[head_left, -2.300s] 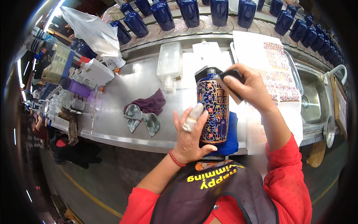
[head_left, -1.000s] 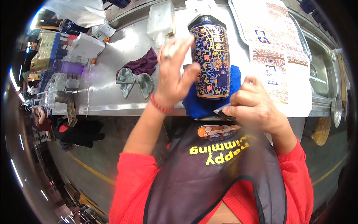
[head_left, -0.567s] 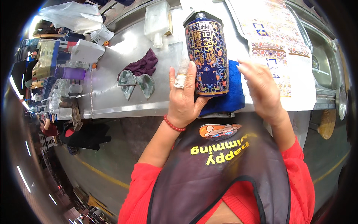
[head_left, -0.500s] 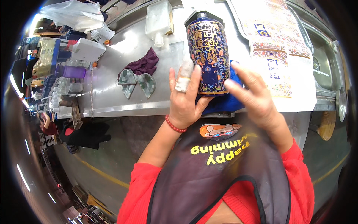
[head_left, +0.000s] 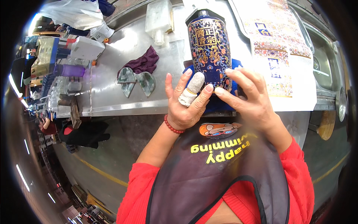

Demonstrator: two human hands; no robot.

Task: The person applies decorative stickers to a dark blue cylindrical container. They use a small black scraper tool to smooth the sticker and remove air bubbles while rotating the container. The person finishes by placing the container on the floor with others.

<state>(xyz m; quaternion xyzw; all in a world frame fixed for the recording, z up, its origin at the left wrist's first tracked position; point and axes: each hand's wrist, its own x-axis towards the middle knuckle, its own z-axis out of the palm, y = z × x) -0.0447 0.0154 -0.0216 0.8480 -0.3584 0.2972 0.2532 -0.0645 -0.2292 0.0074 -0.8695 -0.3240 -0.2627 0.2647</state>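
A dark blue bottle [head_left: 207,56] with colourful floral decoration and gold characters lies with its neck pointing away from me, base toward me, over a bright blue cloth [head_left: 238,69]. My left hand [head_left: 186,99] is at the bottle's lower left, fingers spread. One of its fingers wears a greyish-white finger sleeve [head_left: 196,83] bound with a yellowish band. The left thumb tip is by the bottle's base. My right hand [head_left: 251,97] has its fingers stretched out, one fingertip against the bottle's right side and another close to the base corner.
On the metal table [head_left: 106,78] lie a purple cloth [head_left: 147,63] and green-grey marbled pieces [head_left: 145,84]. Behind them is a clear glass bottle [head_left: 158,22]. Printed floral sheets [head_left: 276,71] cover the right side, beside a metal sink [head_left: 324,63]. A purple container [head_left: 72,71] and boxes crowd the left.
My left hand has drawn down and away from the bottle's side toward its base. The right hand has closed in on the bottle's lower right.
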